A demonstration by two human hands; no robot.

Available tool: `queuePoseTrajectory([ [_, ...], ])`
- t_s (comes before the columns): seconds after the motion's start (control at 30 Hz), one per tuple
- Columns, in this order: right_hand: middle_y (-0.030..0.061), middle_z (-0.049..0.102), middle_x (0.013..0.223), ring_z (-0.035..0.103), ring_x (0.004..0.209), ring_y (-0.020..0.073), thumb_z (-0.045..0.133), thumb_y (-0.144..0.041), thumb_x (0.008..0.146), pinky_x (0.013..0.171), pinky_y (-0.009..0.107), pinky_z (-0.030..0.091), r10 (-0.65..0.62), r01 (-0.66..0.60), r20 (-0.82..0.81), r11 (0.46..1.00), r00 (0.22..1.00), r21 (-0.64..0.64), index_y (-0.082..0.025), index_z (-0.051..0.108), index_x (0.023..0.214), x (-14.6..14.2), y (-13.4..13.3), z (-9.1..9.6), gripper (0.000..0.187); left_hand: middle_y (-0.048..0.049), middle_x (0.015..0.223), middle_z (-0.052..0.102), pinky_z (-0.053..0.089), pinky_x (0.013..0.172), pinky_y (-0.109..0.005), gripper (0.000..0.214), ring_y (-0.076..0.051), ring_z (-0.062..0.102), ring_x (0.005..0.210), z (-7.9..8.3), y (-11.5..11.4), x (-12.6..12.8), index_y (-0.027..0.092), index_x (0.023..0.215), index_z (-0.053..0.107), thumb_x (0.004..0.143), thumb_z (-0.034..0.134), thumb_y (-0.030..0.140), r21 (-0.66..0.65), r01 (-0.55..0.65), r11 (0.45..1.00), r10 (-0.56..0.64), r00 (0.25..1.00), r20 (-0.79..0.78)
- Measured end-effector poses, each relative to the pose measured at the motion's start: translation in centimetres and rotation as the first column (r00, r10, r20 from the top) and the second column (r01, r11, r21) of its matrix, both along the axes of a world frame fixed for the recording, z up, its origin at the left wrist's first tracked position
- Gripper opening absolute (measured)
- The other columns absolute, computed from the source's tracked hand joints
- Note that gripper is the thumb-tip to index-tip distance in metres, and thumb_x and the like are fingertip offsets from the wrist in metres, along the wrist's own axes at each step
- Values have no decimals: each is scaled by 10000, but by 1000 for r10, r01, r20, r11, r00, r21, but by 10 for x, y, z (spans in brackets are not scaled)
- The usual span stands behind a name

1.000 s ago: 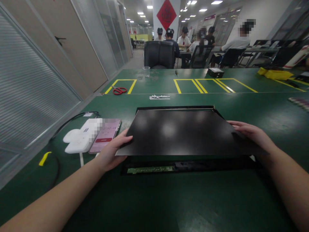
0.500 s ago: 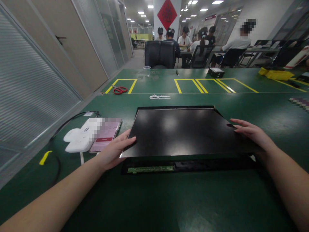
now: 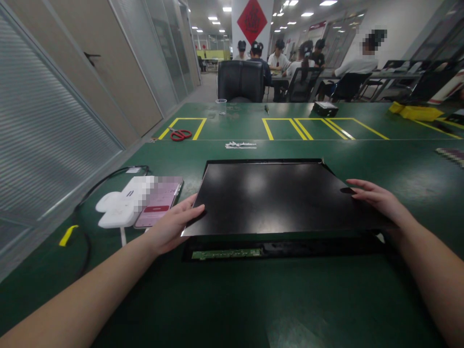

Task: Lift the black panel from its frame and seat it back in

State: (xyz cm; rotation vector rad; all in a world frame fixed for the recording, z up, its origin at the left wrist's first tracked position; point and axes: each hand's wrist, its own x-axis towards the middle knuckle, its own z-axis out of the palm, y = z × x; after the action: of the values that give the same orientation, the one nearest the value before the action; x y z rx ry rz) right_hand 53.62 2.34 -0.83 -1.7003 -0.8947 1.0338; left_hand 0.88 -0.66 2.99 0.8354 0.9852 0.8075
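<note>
A large glossy black panel (image 3: 271,198) lies tilted over a black frame (image 3: 290,247) on the green table (image 3: 253,299); its near edge is raised. A green circuit strip (image 3: 224,253) shows in the frame under that edge. My left hand (image 3: 174,227) grips the panel's near-left corner, thumb on top. My right hand (image 3: 377,200) holds the panel's right edge, its fingers lying across the top surface.
A phone with a pink screen (image 3: 159,203) and a white device (image 3: 116,210) with a black cable lie left of the panel. Red scissors (image 3: 180,135), a clear cup (image 3: 221,106), small white parts (image 3: 239,144) and a black box (image 3: 325,109) sit farther back. Several people sit at tables behind.
The panel's near edge has come down closer to the frame and slid slightly away from me; both hands moved with it. Since half a second ago almost nothing has shifted.
</note>
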Motion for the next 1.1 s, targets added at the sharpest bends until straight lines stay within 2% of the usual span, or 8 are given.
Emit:
queuePoseTrajectory([
  [0.1,17,855,1024,789,720,226,834,-175,599,657,317,677,-20,16,-76,998,997,-55,-339,800,1116,1,0,1,544,-126,1248,843,642,794,-324,690,-360,812,1122,-2,0,1,255,1443,719,799,952,341,27,-6,1000,6,1000,2],
  [0.2,24,856,1068,800,750,235,814,-180,607,680,326,680,-19,14,-87,999,996,-51,-340,793,1124,-2,-1,3,542,-126,1251,841,648,833,-350,667,-373,803,1146,-3,0,1,258,1432,725,808,943,347,41,-7,999,7,1000,-3],
  [0.3,43,855,1094,815,815,260,783,-188,598,730,353,686,-8,5,-105,999,994,-33,-331,783,1109,-11,-5,8,530,-124,1258,840,644,818,-350,618,-376,797,1151,-4,1,1,263,1385,753,801,937,347,24,-17,1000,17,1000,-16],
  [0.47,47,852,1120,783,738,244,747,-172,577,654,350,660,-77,72,-131,997,988,-38,-332,758,1088,-30,-11,19,535,-109,1225,846,624,738,-339,543,-375,788,1139,-1,3,0,254,1300,795,771,910,296,-42,-73,996,72,997,-34],
  [0.6,26,846,1016,774,751,223,789,-125,549,651,308,639,-62,51,-138,996,988,-79,-320,766,1067,-32,-9,20,554,-83,1154,851,620,733,-338,461,-360,785,1120,0,3,0,262,1201,821,747,898,253,-77,-129,989,124,991,-56],
  [0.73,12,818,890,756,725,207,779,-116,570,629,284,618,-81,76,-122,996,989,-39,-307,784,995,-35,-9,19,467,-87,1147,846,637,748,-367,457,-363,790,1079,0,4,-2,270,1151,826,708,939,269,-94,-142,985,137,989,-57],
  [0.9,8,809,856,748,701,192,770,-114,581,594,261,595,-111,103,-131,993,985,-66,-301,795,970,-43,-11,22,433,-104,1157,842,635,786,-370,494,-354,800,1070,-2,5,-4,253,1218,807,737,918,281,-83,-97,992,94,995,-36],
  [1.1,8,816,884,749,718,204,832,-140,534,611,278,604,-67,57,-111,994,992,-92,-314,811,965,-29,-5,16,465,-83,1284,825,631,818,-339,619,-336,784,1159,-2,5,-3,262,1355,733,758,883,331,-86,-80,993,73,994,-83],
])
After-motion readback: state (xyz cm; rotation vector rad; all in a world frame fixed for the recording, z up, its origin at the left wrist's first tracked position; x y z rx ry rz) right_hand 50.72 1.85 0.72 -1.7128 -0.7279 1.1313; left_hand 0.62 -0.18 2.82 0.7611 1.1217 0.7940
